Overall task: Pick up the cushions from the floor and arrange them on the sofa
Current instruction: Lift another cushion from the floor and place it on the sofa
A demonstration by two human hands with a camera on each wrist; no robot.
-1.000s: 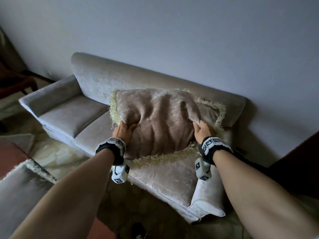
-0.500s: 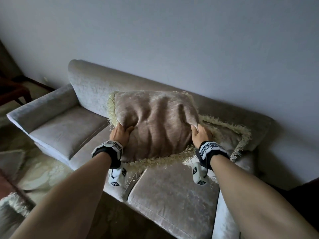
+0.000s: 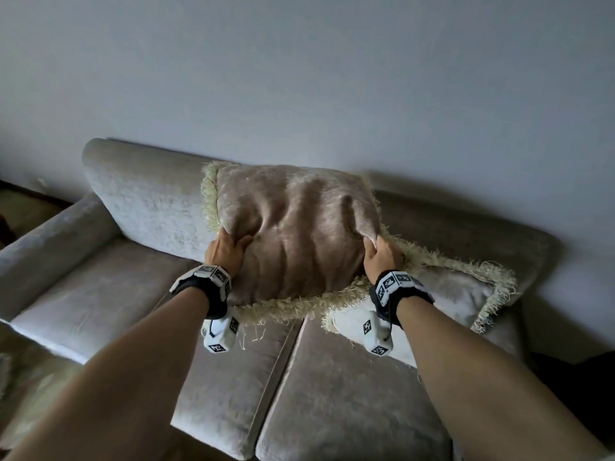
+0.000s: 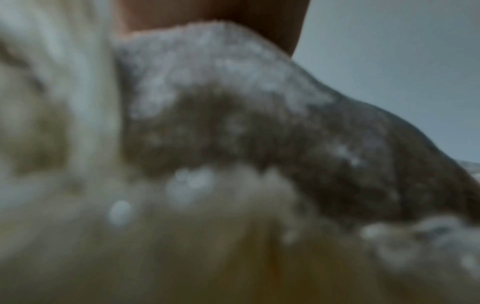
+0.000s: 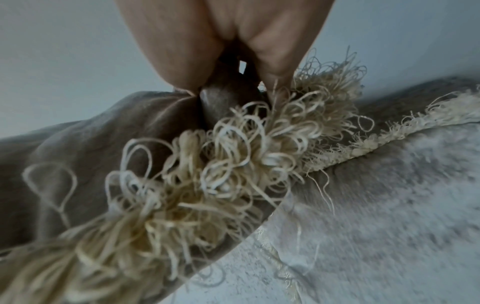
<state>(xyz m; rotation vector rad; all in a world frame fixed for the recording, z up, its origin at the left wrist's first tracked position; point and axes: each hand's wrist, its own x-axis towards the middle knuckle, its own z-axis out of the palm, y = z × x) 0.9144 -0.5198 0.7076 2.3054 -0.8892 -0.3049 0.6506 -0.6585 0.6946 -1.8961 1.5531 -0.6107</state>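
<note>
A tan velvety cushion with a cream fringe stood nearly upright against the backrest of the sofa, over the seam between two seat pads, its fabric creased where it was held at both lower sides. A second fringed cushion, paler, lay tilted just right of it, partly behind it, apparently leaning on the backrest. The sofa was grey-beige, with a rolled left arm.

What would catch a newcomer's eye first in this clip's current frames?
The brown fringed cushion, held upright by its sides in both hands against the sofa backrest, the left hand and the right hand each gripping an edge. Right of it, a second fringed cushion lies at the sofa's right end.
</note>
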